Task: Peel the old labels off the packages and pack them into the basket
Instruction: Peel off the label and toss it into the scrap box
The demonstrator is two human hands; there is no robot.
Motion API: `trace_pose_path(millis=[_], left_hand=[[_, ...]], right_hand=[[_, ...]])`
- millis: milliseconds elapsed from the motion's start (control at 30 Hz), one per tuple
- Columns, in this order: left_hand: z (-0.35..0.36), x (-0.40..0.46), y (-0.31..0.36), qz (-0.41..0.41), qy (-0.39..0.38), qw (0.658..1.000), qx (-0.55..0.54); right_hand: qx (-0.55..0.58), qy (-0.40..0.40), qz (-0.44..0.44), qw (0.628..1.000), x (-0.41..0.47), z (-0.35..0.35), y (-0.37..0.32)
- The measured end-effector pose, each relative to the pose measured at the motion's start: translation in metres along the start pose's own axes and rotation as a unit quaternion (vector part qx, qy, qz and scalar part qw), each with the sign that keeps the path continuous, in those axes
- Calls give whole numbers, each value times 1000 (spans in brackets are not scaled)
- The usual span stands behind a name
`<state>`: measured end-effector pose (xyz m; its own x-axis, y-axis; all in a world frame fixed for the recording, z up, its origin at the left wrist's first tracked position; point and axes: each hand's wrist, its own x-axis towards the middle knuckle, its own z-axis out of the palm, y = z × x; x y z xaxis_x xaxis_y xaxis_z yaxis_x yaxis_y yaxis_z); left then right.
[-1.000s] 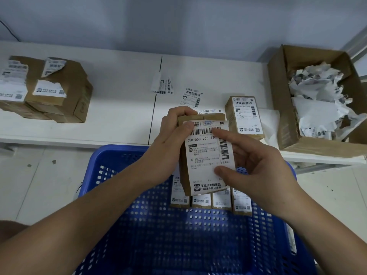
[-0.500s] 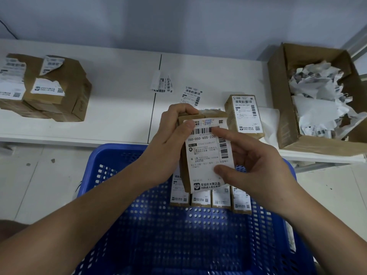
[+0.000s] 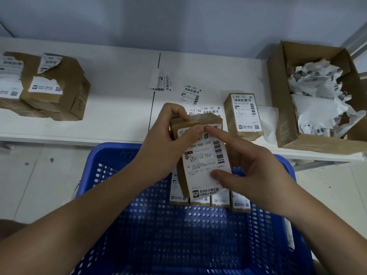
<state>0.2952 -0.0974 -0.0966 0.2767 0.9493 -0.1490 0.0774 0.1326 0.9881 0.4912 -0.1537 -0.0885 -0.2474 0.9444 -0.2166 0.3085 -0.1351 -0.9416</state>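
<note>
Together, both hands (image 3: 210, 155) around the package (image 3: 198, 124).

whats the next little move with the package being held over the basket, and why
Probably pick up the label's top edge with the right hand and start peeling downward. The label looks fully stuck to the held package, and the right index fingertip sits at its upper part beside the left thumb. The left hand grips the package's top, so it is braced above the blue basket.

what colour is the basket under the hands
Blue, with a pattern of small holes through its walls and floor; the basket shows best in the head view, the only one given.
</note>
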Motion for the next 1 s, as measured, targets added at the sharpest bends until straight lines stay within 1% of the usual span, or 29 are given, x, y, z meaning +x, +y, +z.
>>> trace_pose_path(millis=[67,167,200,267,400,500,600,700,767,833,933,1000], left_hand=[[0,0,-1,8,16,999,27],[-2,2,-3,16,54,996,62],[-3,2,-3,16,62,996,68],[-4,3,-1,16,65,995,74],[-2,2,0,13,53,996,73],[0,1,0,5,43,997,62],[0,1,1,-22,46,998,37],[-1,3,3,-44,52,998,19],[-1,3,4,-44,51,997,22],[-1,2,3,-33,40,998,23],[3,-3,-3,-10,0,999,41],[9,-7,-7,-3,-28,998,55]], right_hand=[[28,-1,5,1000,1,-1,-1],[90,32,30,995,3,-5,-3],[95,43,43,994,2,-7,-4],[68,52,64,994,3,-10,-4],[-13,38,71,997,5,-10,0],[-47,28,73,996,5,-10,3],[-43,18,95,994,7,-13,3],[-17,-11,111,994,9,-20,3],[-7,-44,108,993,9,-27,3],[11,-56,99,993,8,-30,3],[97,-10,80,992,9,-19,-1],[107,37,65,991,9,-6,-1]])
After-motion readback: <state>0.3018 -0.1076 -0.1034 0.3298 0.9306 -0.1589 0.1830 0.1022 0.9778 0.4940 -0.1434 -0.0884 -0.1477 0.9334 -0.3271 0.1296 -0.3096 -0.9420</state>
